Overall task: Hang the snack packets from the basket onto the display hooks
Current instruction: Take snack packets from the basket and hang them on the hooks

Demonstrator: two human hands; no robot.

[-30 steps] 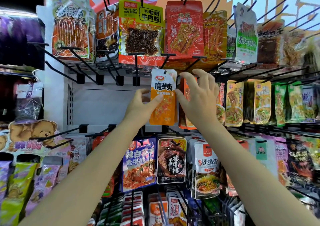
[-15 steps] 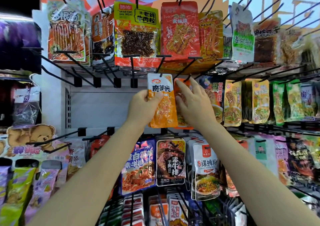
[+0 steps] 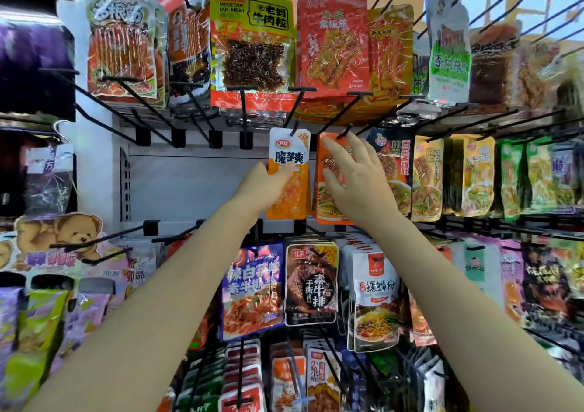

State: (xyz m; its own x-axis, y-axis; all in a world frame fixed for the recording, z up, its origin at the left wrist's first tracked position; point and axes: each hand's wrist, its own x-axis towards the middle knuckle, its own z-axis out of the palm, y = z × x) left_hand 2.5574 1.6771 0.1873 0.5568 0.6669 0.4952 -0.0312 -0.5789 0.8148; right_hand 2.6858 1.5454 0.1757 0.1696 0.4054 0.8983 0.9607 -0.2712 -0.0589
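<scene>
The left hand (image 3: 264, 184) pinches the white-and-orange konjac packet (image 3: 289, 174) at its left edge, its top hole apparently at the tip of a black hook (image 3: 292, 128). The right hand (image 3: 354, 174), fingers spread, rests on the neighbouring orange packet (image 3: 328, 196). Hanging looks underway; next, slide the packet back along the hook. The basket is unseen.

Teddy-bear cardboard display (image 3: 60, 237) at lower left, purple bags (image 3: 34, 60) on a dim left shelf

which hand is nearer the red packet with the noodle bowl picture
Right. The right hand lies against the red noodle packet, fingers spread over its front. The left hand is beside it, pinching the white-and-orange packet.
</scene>
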